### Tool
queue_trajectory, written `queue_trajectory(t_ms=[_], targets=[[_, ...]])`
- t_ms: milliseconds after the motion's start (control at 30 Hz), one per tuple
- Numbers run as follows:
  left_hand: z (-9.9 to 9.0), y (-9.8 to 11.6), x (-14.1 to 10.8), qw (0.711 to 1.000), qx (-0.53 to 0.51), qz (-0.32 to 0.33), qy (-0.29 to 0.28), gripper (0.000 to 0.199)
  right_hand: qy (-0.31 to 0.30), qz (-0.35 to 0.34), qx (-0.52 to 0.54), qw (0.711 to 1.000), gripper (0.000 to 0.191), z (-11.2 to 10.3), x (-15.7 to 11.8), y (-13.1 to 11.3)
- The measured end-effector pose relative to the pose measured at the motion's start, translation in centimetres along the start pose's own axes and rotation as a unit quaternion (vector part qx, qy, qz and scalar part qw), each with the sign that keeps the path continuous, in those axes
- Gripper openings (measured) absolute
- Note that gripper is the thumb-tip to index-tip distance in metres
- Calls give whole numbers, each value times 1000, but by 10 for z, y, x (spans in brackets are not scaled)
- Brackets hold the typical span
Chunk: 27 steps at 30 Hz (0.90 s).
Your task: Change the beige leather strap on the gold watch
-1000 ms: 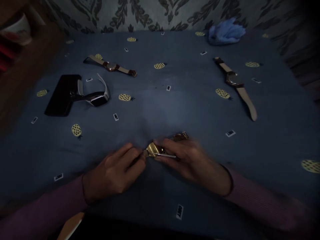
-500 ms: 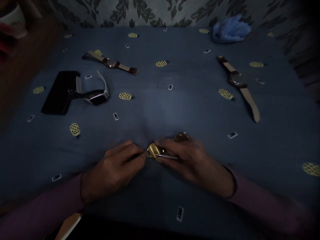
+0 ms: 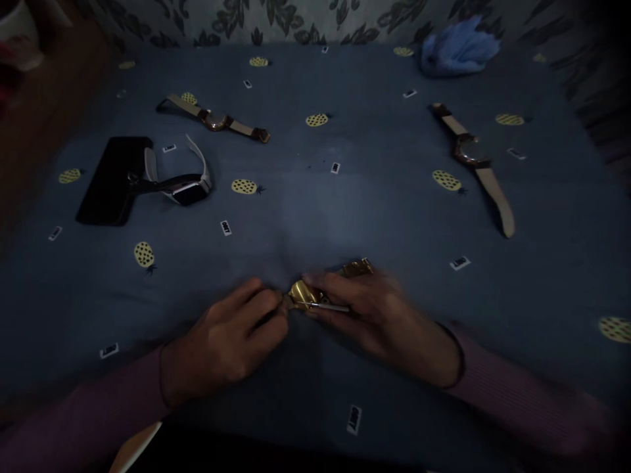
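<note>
A gold-coloured wristwatch is held between my two hands low in the middle, its smooth gold face or back turned up. With its fingers pinched, my left hand grips the strap end at the watch's left side. My right hand closes on the watch's right side, its thumb along the case edge. A slim silvery tool lies between that thumb and fingers, its thin tip on the gold case; its exact kind is unclear. Beyond the right hand sticks out the gold metal band.
At the left, a smartwatch lies beside a black phone or case. Strap watches lie at the back left and right. A crumpled blue cloth sits by the wall on the patterned tablecloth.
Both hands keep their hold on the watch and tool, which have barely shifted. The view has tilted slightly, so things at the back appear a little higher.
</note>
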State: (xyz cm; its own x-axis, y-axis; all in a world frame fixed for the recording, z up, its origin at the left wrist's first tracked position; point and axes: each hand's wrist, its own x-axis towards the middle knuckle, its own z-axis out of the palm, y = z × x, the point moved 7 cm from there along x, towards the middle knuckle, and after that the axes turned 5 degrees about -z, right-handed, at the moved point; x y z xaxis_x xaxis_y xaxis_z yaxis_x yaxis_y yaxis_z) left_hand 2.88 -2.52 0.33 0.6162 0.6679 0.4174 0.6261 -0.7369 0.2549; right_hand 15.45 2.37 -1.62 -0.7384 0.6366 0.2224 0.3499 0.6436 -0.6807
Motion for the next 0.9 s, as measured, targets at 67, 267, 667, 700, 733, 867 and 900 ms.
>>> queue_trajectory(t_ms=[67, 267, 667, 700, 733, 867, 900], targets=[[-2, 3, 0, 1000, 10, 11, 10, 23, 7, -9, -3, 1000, 21, -1, 0, -1], [-4, 8, -2, 999, 29, 25, 17, 17, 11, -17, 12, 1000, 19, -2, 1, -3], [-3, -11, 2, 991, -106, -85, 10, 16, -3, -45, -125, 991, 36, -1, -4, -1], [-3, -11, 2, 990, -112, -89, 7, 16, -6, -54, -143, 988, 36, -2, -4, -2], [-3, -11, 3, 989, -117, -91, 6, 15, -9, -62, -163, 985, 36, -2, -3, -3], [-5, -11, 3, 988, -123, -90, 12, 16, -39, -91, -228, 969, 31, -1, 1, -10], [-5, -12, 3, 988, -122, -92, 9, 16, -49, -96, -236, 966, 31, 0, 2, -11]])
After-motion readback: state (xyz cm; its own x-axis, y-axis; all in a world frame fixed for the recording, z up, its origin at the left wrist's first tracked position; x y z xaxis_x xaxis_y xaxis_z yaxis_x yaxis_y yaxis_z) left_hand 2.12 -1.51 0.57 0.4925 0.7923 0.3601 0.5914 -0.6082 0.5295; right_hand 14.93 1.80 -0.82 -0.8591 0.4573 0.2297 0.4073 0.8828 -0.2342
